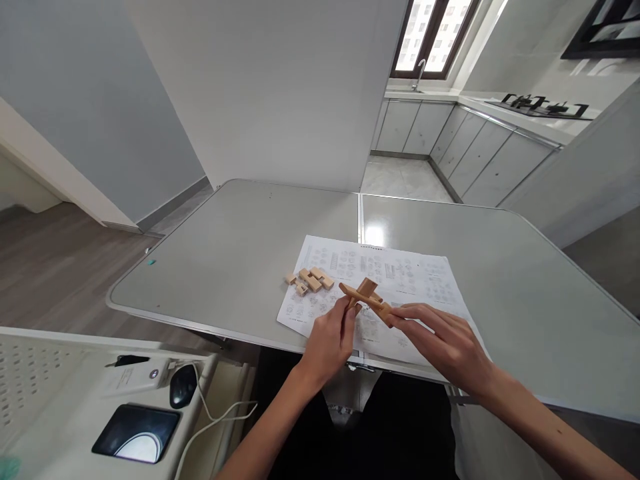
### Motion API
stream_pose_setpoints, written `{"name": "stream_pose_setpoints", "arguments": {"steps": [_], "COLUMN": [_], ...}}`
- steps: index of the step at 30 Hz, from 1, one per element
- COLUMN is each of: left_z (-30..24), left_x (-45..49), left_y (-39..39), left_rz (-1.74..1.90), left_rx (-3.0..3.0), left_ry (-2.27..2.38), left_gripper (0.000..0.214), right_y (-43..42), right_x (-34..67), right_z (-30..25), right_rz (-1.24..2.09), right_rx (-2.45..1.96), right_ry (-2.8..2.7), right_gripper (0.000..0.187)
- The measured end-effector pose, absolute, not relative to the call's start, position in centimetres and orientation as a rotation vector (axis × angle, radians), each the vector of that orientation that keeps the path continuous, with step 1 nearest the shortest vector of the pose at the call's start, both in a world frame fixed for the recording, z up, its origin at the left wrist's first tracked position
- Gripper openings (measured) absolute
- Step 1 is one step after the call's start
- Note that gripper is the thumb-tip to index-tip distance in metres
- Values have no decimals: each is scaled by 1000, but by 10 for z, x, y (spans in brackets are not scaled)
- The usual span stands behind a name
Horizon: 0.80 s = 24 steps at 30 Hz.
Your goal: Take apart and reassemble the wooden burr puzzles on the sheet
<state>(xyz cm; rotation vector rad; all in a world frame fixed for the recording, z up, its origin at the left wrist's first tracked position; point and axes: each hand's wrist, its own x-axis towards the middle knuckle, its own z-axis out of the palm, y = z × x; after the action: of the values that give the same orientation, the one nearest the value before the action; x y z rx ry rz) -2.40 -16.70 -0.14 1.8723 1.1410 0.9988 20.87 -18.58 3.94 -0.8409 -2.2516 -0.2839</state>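
Observation:
Both hands hold a small cluster of crossed wooden puzzle pieces (367, 294) just above a printed instruction sheet (400, 273). My left hand (330, 341) pinches the left lower end of the cluster with closed fingers. At the cluster's right end, my right hand (443, 340) grips one long piece between thumb and fingers. Several loose wooden blocks (310, 280) lie together at the sheet's left edge, a short way left of my left hand.
The sheet rests on a grey folding table (240, 253) with a centre seam. At lower left, a white cart (60, 400) carries a black mouse (183, 385), a dark screen device (135, 433) and a cable. Kitchen cabinets (450, 133) stand behind.

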Motion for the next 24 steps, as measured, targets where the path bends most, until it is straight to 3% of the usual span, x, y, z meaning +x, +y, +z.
{"name": "stream_pose_setpoints", "arguments": {"steps": [13,24], "left_z": [1,7], "left_x": [-25,-24], "left_y": [-163,-163], "left_rz": [941,810], "left_rx": [1892,1929], "left_ry": [1144,1089], "left_gripper": [30,34], "right_y": [-184,-167], "right_x": [214,205], "right_z": [53,83], "right_rz": [-395,-342], "right_rx": [-770,-667], "right_ry": [-2410,-2596], "right_gripper": [21,30]}}
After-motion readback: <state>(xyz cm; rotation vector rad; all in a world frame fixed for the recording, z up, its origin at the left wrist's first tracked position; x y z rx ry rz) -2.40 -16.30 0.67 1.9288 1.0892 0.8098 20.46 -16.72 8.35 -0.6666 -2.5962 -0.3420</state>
